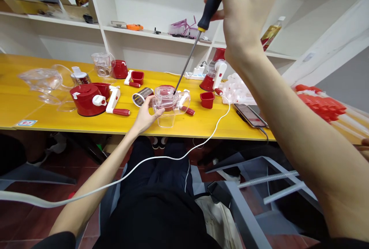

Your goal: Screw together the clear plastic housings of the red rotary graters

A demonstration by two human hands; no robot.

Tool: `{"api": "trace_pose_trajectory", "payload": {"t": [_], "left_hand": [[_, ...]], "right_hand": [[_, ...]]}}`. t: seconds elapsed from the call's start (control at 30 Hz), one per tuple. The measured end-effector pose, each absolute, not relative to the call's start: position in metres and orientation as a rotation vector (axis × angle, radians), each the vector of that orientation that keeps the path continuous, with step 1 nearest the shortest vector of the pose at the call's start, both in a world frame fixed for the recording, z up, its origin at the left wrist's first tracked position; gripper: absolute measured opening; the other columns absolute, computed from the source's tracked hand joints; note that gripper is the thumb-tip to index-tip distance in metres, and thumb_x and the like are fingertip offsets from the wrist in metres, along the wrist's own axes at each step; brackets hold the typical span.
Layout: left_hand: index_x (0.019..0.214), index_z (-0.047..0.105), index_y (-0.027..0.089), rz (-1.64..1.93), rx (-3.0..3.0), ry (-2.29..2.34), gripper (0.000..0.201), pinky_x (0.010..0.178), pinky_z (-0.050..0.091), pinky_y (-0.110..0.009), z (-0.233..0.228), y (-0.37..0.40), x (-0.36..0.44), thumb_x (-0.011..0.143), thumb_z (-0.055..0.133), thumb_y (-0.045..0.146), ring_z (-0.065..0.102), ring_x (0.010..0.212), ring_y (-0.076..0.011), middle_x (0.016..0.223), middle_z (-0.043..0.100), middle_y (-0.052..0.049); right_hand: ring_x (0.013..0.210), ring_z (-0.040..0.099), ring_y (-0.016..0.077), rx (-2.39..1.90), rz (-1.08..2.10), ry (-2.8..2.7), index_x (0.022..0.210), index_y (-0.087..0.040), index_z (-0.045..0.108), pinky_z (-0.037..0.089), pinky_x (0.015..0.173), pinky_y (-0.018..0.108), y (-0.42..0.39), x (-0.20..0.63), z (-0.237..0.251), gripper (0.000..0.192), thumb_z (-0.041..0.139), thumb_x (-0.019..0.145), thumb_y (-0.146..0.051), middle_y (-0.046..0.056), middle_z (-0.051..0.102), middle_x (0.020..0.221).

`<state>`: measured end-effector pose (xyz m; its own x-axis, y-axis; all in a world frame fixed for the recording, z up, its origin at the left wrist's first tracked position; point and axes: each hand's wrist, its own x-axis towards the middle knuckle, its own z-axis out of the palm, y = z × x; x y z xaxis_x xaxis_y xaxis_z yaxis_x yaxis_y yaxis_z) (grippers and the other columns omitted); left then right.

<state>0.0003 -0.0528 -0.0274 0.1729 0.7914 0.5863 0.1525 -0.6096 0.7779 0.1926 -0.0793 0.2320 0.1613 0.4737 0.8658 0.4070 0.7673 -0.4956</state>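
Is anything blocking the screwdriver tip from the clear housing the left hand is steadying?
Nothing visible does. The screwdriver, held in the right hand, already has its tip down inside the clear housing that the left hand grips at its side.

No legible text anywhere, the small sticker on the yellow table too blurred

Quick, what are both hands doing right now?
Left hand: closed on the clear plastic grater housing.
Right hand: closed on the black-and-yellow-handled screwdriver, its tip inside the housing.
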Motion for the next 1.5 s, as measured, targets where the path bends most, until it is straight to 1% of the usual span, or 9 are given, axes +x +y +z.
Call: {"api": "trace_pose_trajectory", "payload": {"t": [0.07, 0.2, 0.33, 0.43, 0.57, 0.73, 0.9, 1.1, 1.5], "left_hand": [[0.118, 0.054, 0.019, 1.482, 1.944, 1.004, 0.075, 0.105, 0.051, -0.048, -0.024, -0.055, -0.001, 0.071, 0.076, 0.072, 0.066, 0.113, -0.0311, 0.122, 0.065, -0.013], [0.115, 0.053, 0.020, 1.544, 2.064, 1.283, 0.081, 0.097, 0.052, -0.050, -0.018, -0.063, 0.002, 0.065, 0.074, 0.081, 0.064, 0.110, -0.0337, 0.117, 0.063, -0.013], [0.113, 0.052, 0.020, 1.607, 2.198, 1.254, 0.072, 0.091, 0.053, -0.046, -0.016, -0.068, 0.003, 0.078, 0.058, 0.084, 0.064, 0.102, -0.0300, 0.110, 0.063, -0.011], [0.109, 0.053, 0.020, 1.669, 2.255, 1.242, 0.064, 0.084, 0.054, -0.043, -0.015, -0.073, 0.002, 0.085, 0.055, 0.079, 0.064, 0.096, -0.0269, 0.106, 0.063, -0.010], [0.109, 0.053, 0.022, 1.761, 2.211, 1.216, 0.057, 0.071, 0.052, -0.035, -0.009, -0.082, 0.004, 0.084, 0.064, 0.072, 0.063, 0.077, -0.0186, 0.095, 0.063, -0.004], [0.128, 0.049, 0.023, 1.721, 2.171, 0.972, 0.066, 0.094, 0.056, -0.042, 0.000, -0.082, 0.004, 0.084, 0.068, 0.068, 0.066, 0.111, -0.0249, 0.123, 0.064, -0.011], [0.146, 0.040, 0.025, 1.543, 2.061, 0.703, 0.077, 0.120, 0.044, -0.052, -0.001, -0.074, 0.002, 0.086, 0.071, 0.061, 0.049, 0.145, -0.0310, 0.155, 0.049, -0.015], [0.148, 0.042, 0.026, 1.530, 1.965, 0.678, 0.078, 0.120, 0.045, -0.053, 0.003, -0.077, 0.007, 0.085, 0.072, 0.062, 0.052, 0.144, -0.0312, 0.154, 0.052, -0.014], [0.118, 0.060, 0.024, 1.763, 2.060, 1.039, 0.060, 0.103, 0.053, -0.048, 0.007, -0.091, 0.016, 0.079, 0.075, 0.068, 0.061, 0.118, -0.0271, 0.122, 0.061, -0.010]], "right_hand": [[0.078, 0.045, -0.0105, -0.757, 0.047, -1.438, 0.152, -0.011, 0.000, 0.036, 0.058, 0.003, -0.077, 0.194, 0.233, 0.093, 0.051, 0.076, -0.028, -0.007, 0.053, 0.096], [0.081, 0.048, -0.0098, -0.758, 0.005, -1.445, 0.121, -0.010, 0.038, 0.043, 0.063, 0.004, -0.077, 0.196, 0.237, 0.052, 0.052, 0.077, -0.031, -0.005, 0.053, 0.095], [0.077, 0.045, -0.0099, -0.754, -0.015, -1.442, 0.103, -0.010, 0.041, 0.041, 0.061, 0.006, -0.077, 0.194, 0.241, 0.032, 0.051, 0.078, -0.028, -0.005, 0.050, 0.089], [0.077, 0.047, -0.0097, -0.739, 0.012, -1.449, 0.124, -0.007, 0.035, 0.041, 0.061, 0.005, -0.078, 0.188, 0.242, 0.052, 0.051, 0.078, -0.026, -0.005, 0.052, 0.092], [0.078, 0.051, -0.0094, -0.721, 0.091, -1.474, 0.152, -0.006, -0.003, 0.039, 0.058, 0.003, -0.085, 0.177, 0.238, 0.097, 0.054, 0.076, -0.028, -0.008, 0.056, 0.095], [0.079, 0.053, -0.0082, -0.706, 0.090, -1.535, 0.148, -0.009, 0.013, 0.042, 0.059, 0.002, -0.086, 0.171, 0.232, 0.087, 0.052, 0.075, -0.035, -0.008, 0.055, 0.087], [0.076, 0.053, -0.0075, -0.668, 0.086, -1.526, 0.151, -0.008, 0.006, 0.045, 0.058, 0.001, -0.077, 0.168, 0.230, 0.090, 0.053, 0.076, -0.030, -0.009, 0.051, 0.078], [0.074, 0.054, -0.0107, -0.708, 0.138, -1.559, 0.150, -0.016, 0.006, 0.042, 0.057, -0.008, -0.077, 0.164, 0.227, 0.090, 0.055, 0.078, -0.035, -0.010, 0.052, 0.083], [0.068, 0.055, -0.0086, -0.677, 0.231, -1.681, 0.139, -0.016, 0.015, 0.052, 0.053, 0.003, -0.089, 0.149, 0.222, 0.072, 0.056, 0.081, -0.032, -0.012, 0.053, 0.087]]}}
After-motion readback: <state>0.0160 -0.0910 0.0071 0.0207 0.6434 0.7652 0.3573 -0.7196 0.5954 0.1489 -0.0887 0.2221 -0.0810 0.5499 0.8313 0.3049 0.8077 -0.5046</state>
